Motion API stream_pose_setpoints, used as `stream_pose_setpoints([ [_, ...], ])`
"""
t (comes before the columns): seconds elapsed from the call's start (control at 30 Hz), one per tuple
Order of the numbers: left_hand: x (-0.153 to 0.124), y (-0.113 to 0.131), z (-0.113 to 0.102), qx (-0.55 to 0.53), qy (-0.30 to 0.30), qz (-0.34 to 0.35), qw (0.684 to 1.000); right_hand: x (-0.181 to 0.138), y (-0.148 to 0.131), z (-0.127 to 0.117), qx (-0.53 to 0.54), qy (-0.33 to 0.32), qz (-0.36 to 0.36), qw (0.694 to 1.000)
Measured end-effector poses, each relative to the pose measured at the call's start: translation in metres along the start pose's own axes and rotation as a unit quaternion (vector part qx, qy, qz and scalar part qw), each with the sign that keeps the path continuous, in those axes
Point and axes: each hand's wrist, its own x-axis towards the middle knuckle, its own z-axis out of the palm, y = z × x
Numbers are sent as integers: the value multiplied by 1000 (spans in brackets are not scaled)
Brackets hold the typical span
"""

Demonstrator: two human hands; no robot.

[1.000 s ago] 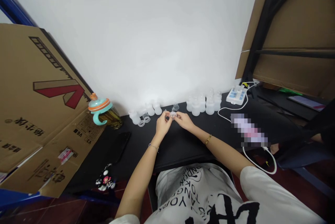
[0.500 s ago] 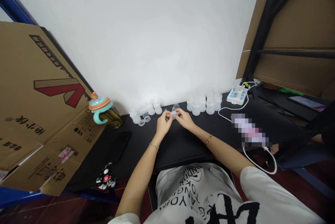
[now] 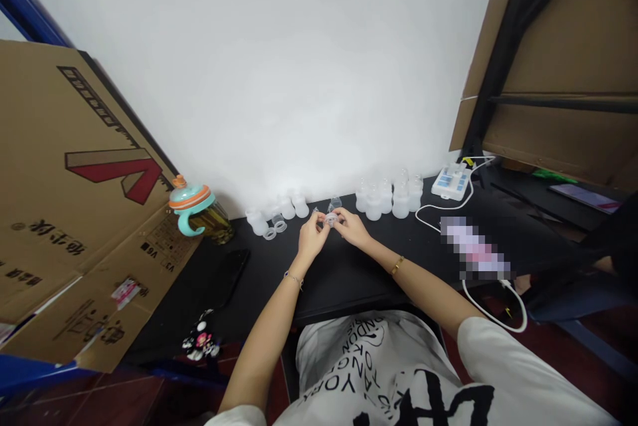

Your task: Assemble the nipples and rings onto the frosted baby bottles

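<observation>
Between the fingertips of both hands is a small translucent bottle collar ring [image 3: 331, 218], held just above the black table. My left hand [image 3: 312, 233] pinches it from the left, and my right hand [image 3: 353, 226] pinches its right side. Fingers cover part of the ring, so its inside is hard to make out. Right behind it on the table lies a clear cap [image 3: 335, 203]. To the left are loose clear rings [image 3: 270, 234] and several frosted baby bottles [image 3: 300, 205] without tops. On the right, several bottles with clear domed caps [image 3: 401, 203] stand grouped against the wall.
A teal-lidded drink jug [image 3: 199, 213] stands at the left by a large cardboard box [image 3: 84, 180]. A black phone [image 3: 233, 273] lies nearby, with a charm hanging over the edge. At right are a power strip [image 3: 450, 182], a white cable and a pixelated object [image 3: 476, 246].
The ring has tilted slightly and shifted a touch between my fingertips. Both hands stay in nearly the same place, and the bottles have not moved.
</observation>
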Motion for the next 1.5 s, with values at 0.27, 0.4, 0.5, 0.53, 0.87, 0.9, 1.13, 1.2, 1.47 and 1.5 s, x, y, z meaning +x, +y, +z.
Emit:
stream_pose_setpoints([
  [0.27,0,0,-1,11,5,-5,1000,0,0,1,-2,-6,7,1000],
  [0.4,1,-3,0,-10,3,-19,1000,-1,-1,0,-15,-6,7,1000],
  [0.5,1,-4,1,-23,0,-30,999,-1,-2,0,-13,7,4,1000],
  [0.53,1,-4,1,-24,-1,-32,999,-1,-2,-1,-12,10,3,1000],
  [0.87,2,-6,2,-16,2,-32,999,0,1,0,-16,12,7,1000],
  [0.9,2,-6,2,-16,4,-31,999,0,0,0,-16,10,6,1000],
  [1.13,2,-6,2,-7,1,-27,1000,0,-2,-1,-18,9,-5,1000],
  [1.2,2,-5,1,-6,0,-27,1000,0,-2,-1,-15,13,-5,1000],
  [1.47,2,-5,1,-3,4,-25,1000,0,-2,-1,-24,-1,-2,1000],
  [1.5,2,-5,1,-2,3,-25,1000,0,-2,-1,-26,-3,-2,1000],
])
